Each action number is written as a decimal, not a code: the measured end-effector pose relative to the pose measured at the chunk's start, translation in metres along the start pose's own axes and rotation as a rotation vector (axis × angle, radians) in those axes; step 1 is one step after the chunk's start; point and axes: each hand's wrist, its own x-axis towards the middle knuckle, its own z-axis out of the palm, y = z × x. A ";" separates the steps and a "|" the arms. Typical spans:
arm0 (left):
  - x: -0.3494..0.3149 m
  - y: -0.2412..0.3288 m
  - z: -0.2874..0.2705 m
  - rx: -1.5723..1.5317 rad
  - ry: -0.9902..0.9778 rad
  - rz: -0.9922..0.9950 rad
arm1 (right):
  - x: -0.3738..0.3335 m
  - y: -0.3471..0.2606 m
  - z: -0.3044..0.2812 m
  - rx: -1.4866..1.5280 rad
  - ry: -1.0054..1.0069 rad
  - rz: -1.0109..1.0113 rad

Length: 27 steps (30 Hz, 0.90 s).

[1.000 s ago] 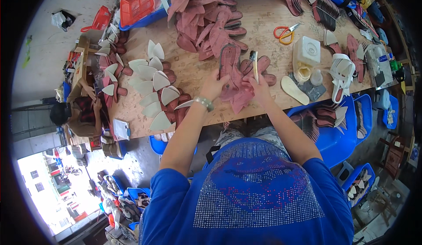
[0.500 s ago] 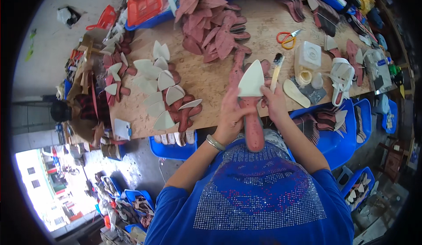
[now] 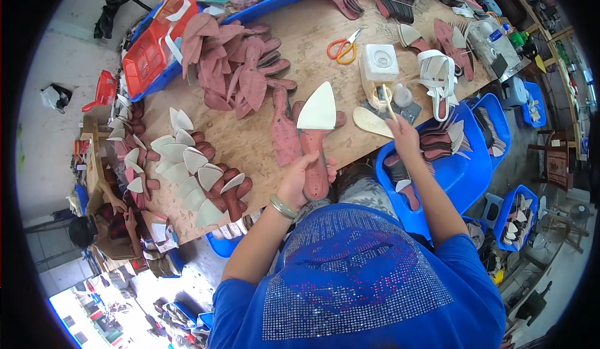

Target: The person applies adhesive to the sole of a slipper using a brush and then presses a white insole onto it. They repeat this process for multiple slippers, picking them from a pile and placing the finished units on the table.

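My left hand is closed around the narrow end of a reddish-pink shoe insole, with a white pointed toe piece at its far end. Another reddish insole lies on the table beside it. To the right, my right hand grips a thin-handled brush. Its tip is down in the round opening of a small pot in front of a square white plastic container. A cream sole-shaped piece lies just left of my right hand.
A heap of reddish pieces covers the table's far left. Nearer lie rows of insoles with white toe pieces. Orange-handled scissors and white straps lie farther off. Blue bins stand at right; another person sits at left.
My right hand has left the insole and moved right, bringing the brush tip down into the pot. The left hand still holds the insole, now lower. The view has shifted right.
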 end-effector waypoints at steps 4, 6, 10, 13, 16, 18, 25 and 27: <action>0.006 -0.005 0.015 0.089 0.046 -0.012 | 0.007 0.051 -0.019 -0.396 0.047 -0.086; 0.007 -0.007 0.023 0.121 0.048 -0.032 | 0.017 0.053 -0.016 -0.543 0.068 -0.176; 0.005 -0.011 0.035 0.157 0.056 -0.036 | 0.040 0.045 -0.005 -0.596 0.105 -0.280; 0.005 -0.013 0.034 0.184 0.057 -0.040 | 0.055 0.043 0.001 -0.676 0.094 -0.345; 0.003 -0.016 0.038 0.177 0.061 -0.016 | 0.065 0.048 0.007 -0.734 0.052 -0.349; 0.003 -0.018 0.037 0.183 0.070 -0.001 | 0.068 0.049 0.007 -0.743 0.037 -0.352; -0.003 -0.012 0.026 0.158 0.059 0.002 | 0.049 0.047 -0.009 -0.679 0.028 -0.300; -0.006 -0.009 0.025 0.160 0.052 0.027 | 0.042 0.044 -0.015 -0.666 0.021 -0.236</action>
